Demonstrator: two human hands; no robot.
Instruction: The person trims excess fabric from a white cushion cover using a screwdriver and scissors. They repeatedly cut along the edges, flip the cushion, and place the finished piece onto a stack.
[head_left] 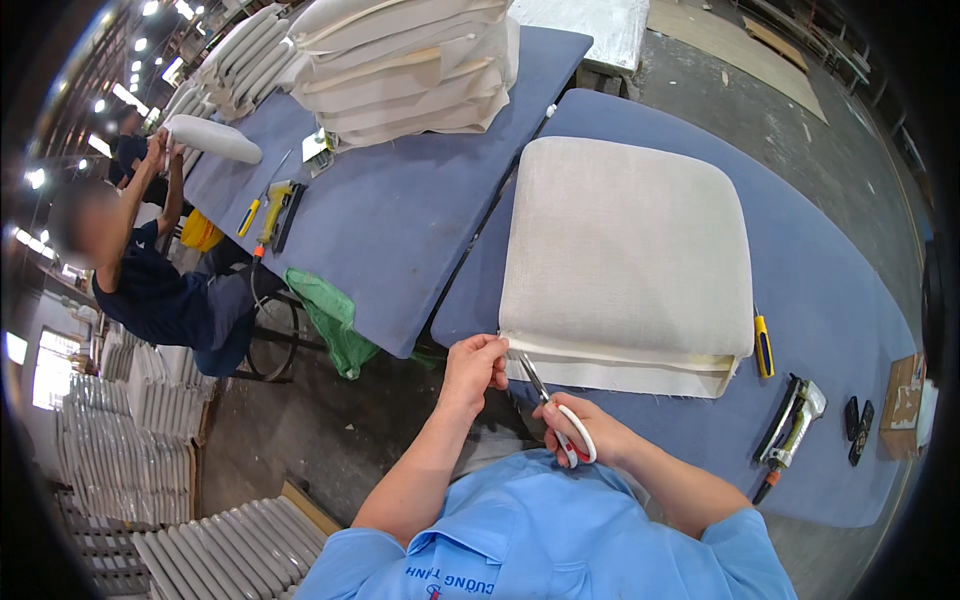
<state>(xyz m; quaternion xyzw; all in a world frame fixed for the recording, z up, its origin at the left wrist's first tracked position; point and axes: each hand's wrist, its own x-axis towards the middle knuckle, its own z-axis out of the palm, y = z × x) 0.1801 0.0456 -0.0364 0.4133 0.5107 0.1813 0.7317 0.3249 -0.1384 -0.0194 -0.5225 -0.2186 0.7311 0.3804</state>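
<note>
A cream fabric-covered cushion (628, 245) lies on the blue-topped table in front of me, with a loose fabric flap (620, 371) along its near edge. My left hand (473, 371) pinches the fabric at the cushion's near left corner. In my right hand (583, 428) is a pair of scissors (577, 436) with white handles. Their blades point up and left toward that corner, close to the flap's left end. Right of the cushion lies a yellow-handled screwdriver (764, 347). Farther right rests a staple gun (790, 430) with an orange hose fitting.
On the left table stand a tall stack of cream covered cushions (405, 75), a second staple gun (278, 215) and another yellow screwdriver (250, 215). A co-worker (165, 270) holds a cushion there. A cardboard box (902, 405) and black tool (858, 430) sit at the right edge.
</note>
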